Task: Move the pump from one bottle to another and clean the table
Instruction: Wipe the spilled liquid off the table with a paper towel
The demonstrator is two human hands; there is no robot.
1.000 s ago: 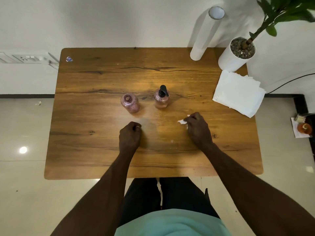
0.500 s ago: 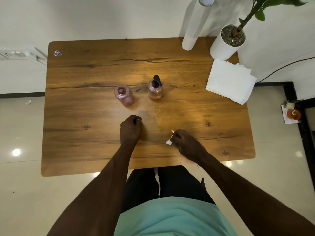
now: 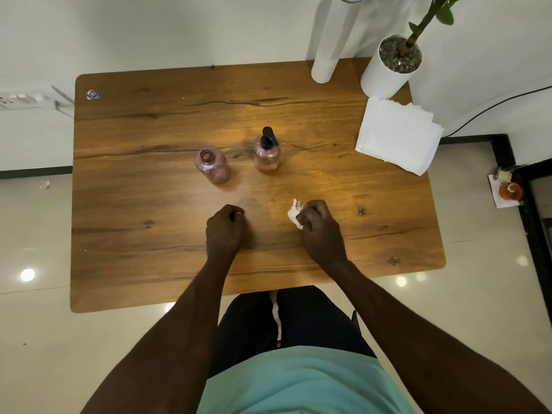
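Two pink see-through bottles stand mid-table. The left bottle point(image 3: 212, 164) has an open neck with no cap. The right bottle point(image 3: 267, 153) carries the black pump point(image 3: 268, 137). My right hand point(image 3: 318, 227) is closed on a crumpled white tissue point(image 3: 295, 213) and presses it to the wooden table point(image 3: 143, 210), in front of the pump bottle and to its right. My left hand point(image 3: 225, 227) rests as a fist on the table in front of the open bottle, with nothing in it. A faint wet smear shows between my hands.
A stack of white napkins point(image 3: 397, 135) lies at the table's right edge. A white potted plant point(image 3: 388, 70) and a tall white cylinder point(image 3: 325, 52) stand at the back right corner. A small sticker point(image 3: 92, 95) sits at the back left.
My right hand swept the tissue from the right back toward me and to the left, then out again to the right. My left fist stayed put. The bottles have not moved.
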